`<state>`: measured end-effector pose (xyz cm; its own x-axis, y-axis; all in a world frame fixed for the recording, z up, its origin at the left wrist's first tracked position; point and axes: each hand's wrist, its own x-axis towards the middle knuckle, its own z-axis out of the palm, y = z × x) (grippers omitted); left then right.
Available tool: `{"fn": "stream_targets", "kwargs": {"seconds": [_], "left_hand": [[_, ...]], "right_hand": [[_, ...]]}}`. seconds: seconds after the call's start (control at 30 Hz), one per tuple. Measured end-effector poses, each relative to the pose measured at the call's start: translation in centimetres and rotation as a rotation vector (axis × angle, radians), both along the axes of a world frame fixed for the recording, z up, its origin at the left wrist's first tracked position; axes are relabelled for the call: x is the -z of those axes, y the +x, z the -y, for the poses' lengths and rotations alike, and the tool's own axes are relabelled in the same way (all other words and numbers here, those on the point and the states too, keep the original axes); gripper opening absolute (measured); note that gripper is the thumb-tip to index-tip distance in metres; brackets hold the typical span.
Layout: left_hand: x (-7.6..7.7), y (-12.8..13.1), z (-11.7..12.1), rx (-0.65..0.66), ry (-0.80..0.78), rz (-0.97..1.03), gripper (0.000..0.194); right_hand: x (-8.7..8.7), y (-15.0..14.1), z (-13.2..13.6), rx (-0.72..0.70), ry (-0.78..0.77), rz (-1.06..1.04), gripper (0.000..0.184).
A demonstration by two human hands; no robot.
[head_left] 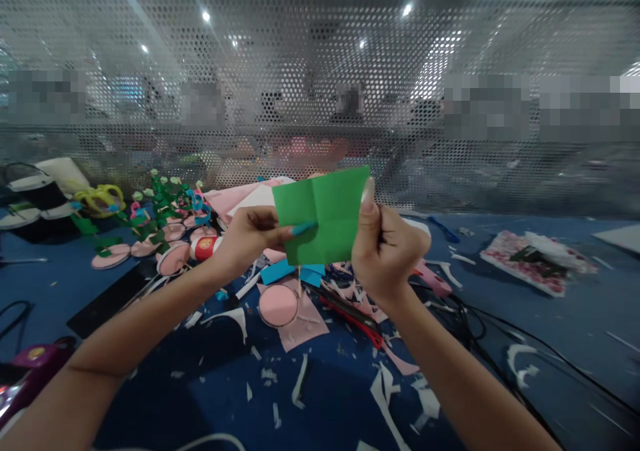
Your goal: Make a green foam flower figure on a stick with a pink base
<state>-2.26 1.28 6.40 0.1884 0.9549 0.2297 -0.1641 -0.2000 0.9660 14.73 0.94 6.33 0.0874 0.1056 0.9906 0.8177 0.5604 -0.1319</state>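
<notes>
A green sheet of paper, creased across the middle both ways, is held up between my two hands. My left hand pinches its left edge, the thumb with a long blue nail lying across the front. At the right edge my right hand grips it, thumb upright on the near side and fingers curled behind. Below the sheet lie a round pink disc with a thin stick near it, a pink paper square and blue paper pieces.
Small paper flower stands on pink discs crowd the left, near yellow-handled scissors. A red-and-black cutter, white paper scraps and black cables litter the blue table. A perforated metal screen stands behind.
</notes>
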Motion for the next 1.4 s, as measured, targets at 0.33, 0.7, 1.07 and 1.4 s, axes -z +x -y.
{"fn": "stream_targets", "kwargs": {"seconds": [0.33, 0.7, 1.07, 1.4], "left_hand": [[-0.5, -0.3, -0.4, 0.003, -0.053, 0.062, 0.037], [-0.5, -0.4, -0.3, -0.073, 0.030, 0.055, 0.037], [0.3, -0.2, -0.4, -0.119, 0.103, -0.017, 0.044], [0.5, -0.5, -0.6, -0.034, 0.258, -0.023, 0.046]], "right_hand": [[0.3, 0.1, -0.4, -0.074, -0.012, 0.045, 0.038], [0.4, -0.1, -0.5, -0.091, -0.051, 0.031, 0.040], [0.9, -0.3, -0.8, -0.134, -0.105, -0.073, 0.040], [0.9, -0.4, -0.7, -0.206, -0.182, -0.169, 0.043]]}}
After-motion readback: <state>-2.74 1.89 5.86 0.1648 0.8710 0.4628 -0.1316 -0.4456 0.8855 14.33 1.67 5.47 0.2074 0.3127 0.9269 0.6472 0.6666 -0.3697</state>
